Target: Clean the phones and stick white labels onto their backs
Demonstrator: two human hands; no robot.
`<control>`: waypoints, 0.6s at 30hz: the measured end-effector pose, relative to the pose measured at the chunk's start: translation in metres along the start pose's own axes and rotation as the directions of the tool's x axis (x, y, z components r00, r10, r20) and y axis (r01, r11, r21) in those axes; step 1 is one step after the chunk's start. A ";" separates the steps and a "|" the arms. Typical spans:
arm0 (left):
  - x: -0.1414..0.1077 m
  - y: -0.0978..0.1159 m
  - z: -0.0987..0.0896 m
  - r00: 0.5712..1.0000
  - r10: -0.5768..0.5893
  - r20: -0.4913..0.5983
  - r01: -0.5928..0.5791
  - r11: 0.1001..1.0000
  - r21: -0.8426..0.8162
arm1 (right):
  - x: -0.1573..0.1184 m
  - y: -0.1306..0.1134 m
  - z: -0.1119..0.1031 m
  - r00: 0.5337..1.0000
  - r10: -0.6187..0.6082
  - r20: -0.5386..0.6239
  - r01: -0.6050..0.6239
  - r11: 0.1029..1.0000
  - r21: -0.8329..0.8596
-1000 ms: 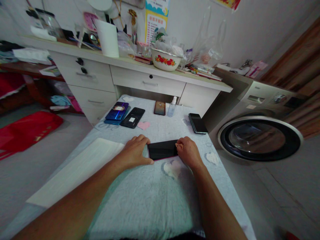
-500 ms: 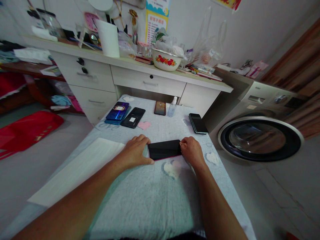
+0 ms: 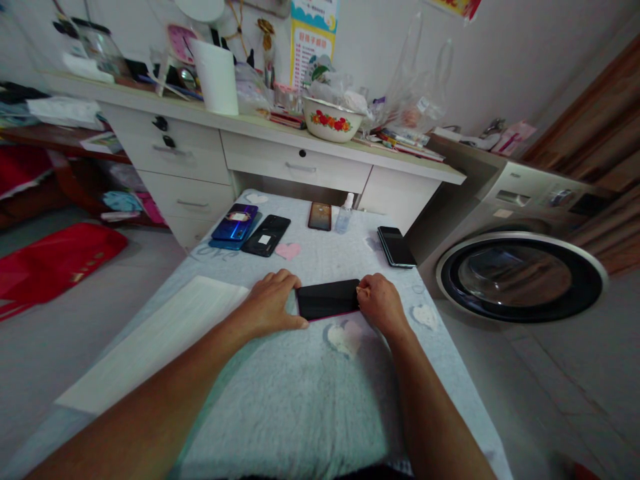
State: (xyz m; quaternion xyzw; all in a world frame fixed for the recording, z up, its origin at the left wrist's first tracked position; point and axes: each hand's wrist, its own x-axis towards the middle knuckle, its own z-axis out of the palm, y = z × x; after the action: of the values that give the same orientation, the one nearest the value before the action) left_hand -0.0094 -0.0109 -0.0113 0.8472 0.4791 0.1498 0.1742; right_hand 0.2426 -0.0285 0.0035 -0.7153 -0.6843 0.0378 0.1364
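A smartphone [image 3: 328,300] with a dark screen and a pinkish lower edge lies face up on the cloth-covered table [image 3: 300,400]. My left hand [image 3: 275,301] braces its left end, thumb at the lower corner and fingers at the upper one. At the opposite end, my right hand [image 3: 381,301] is closed in a pinch over the phone's edge; whatever is between those fingertips is too small to make out. Beyond them lie a blue phone [image 3: 234,225], a black phone [image 3: 267,235] with a white sticker, a brown phone or case [image 3: 320,217] and a clear spray bottle [image 3: 345,215].
Dark stacked phones [image 3: 397,247] lie near the table's right edge. A long white sheet [image 3: 155,343] is under my left forearm. Behind stands a white desk [image 3: 295,160] bearing a flowered bowl [image 3: 333,121] and a paper roll [image 3: 216,79]. A washing machine [image 3: 505,200] is at right.
My right hand has shifted slightly left along the phone's right end. My left hand and the phone have stayed in place.
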 end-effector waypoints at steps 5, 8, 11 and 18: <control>0.000 0.001 0.000 1.000 -0.003 0.005 0.003 1.000 -0.003 | -0.002 -0.005 0.002 0.998 -0.058 0.006 0.058 0.998 0.020; 0.000 0.001 -0.001 1.000 -0.007 0.006 0.007 1.000 -0.005 | -0.003 -0.009 0.003 0.994 -0.111 0.022 0.110 0.993 0.045; 0.000 0.002 -0.001 1.000 -0.006 0.007 0.006 1.000 -0.006 | -0.005 -0.014 0.003 0.985 -0.166 0.043 0.162 0.983 0.082; 0.000 0.000 0.001 1.000 0.001 0.004 -0.001 1.000 0.004 | -0.009 -0.025 0.006 0.951 -0.295 0.096 0.280 0.949 0.145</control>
State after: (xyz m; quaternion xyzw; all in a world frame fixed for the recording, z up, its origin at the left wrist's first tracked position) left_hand -0.0087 -0.0107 -0.0118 0.8481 0.4785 0.1473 0.1735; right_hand 0.2164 -0.0360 0.0028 -0.5941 -0.7842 0.1032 0.1464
